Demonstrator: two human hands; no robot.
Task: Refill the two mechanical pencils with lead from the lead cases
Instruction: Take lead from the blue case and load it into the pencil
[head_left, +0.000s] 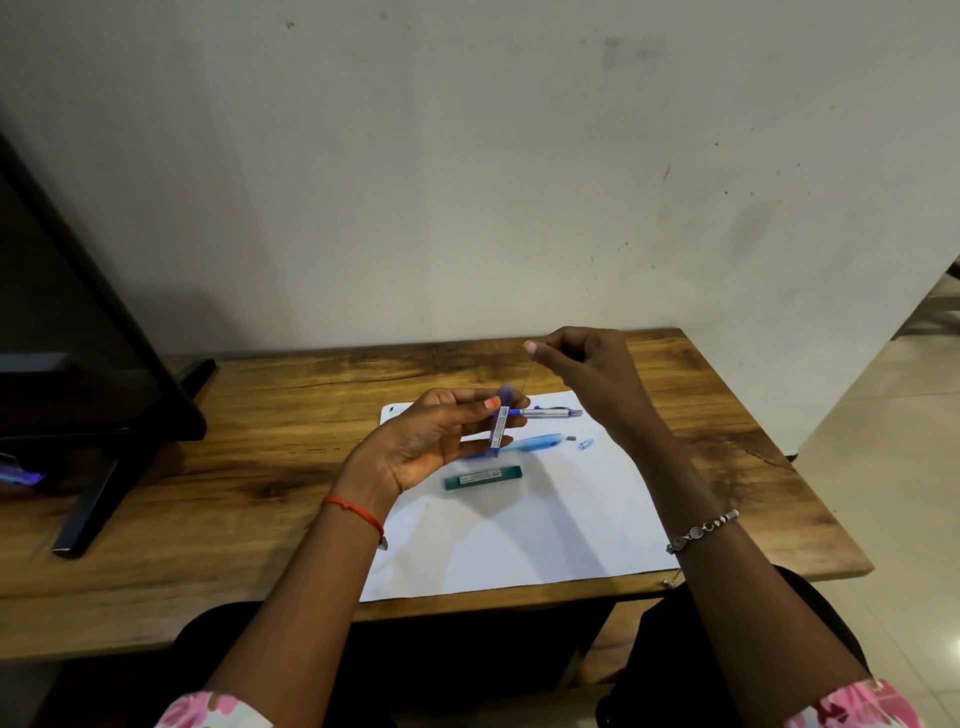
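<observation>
Wall (467, 156): pale plaster, matt, scuffed with small dark marks, closing the far side.
Table (249, 415): wooden slab with strong dark grain and knots, far edge against the plaster.
Dark screen (78, 338): black glossy panel on a slanted stand, at the far left of the wood.
Paper sheet (519, 540): white, smooth, rectangular, spread flat from the near edge toward the middle.
Left hand (415, 452): raised above the white rectangle, palm turned right, thumb and fingertips pinching a slim box; red thread round the wrist.
Right hand (587, 374): raised farther and to the right, fingers curled, thumb and forefinger nipping the top of a thin stick; beaded chain at the wrist.
Green lead case (483, 477): flat translucent bar lying crosswise just near of the left palm, untouched.
Pale blue pencil (535, 443): rounded plastic barrel lying crosswise, left end hidden behind the held box.
Silver pencil (550, 413): metal barrel with blue grip, lying just beyond its pale neighbour.
Violet lead case (500, 423): translucent, oblong, white printed label, held nearly upright, top end free above the thumb.
Lead (528, 376): hair-thin, dark, faint, hanging from the right fingertips down toward the open top, contact impossible to tell.
Cap (585, 444): tiny clear blue tube, right of both barrels.
Grey piece (570, 439): small dull stub beside it.
</observation>
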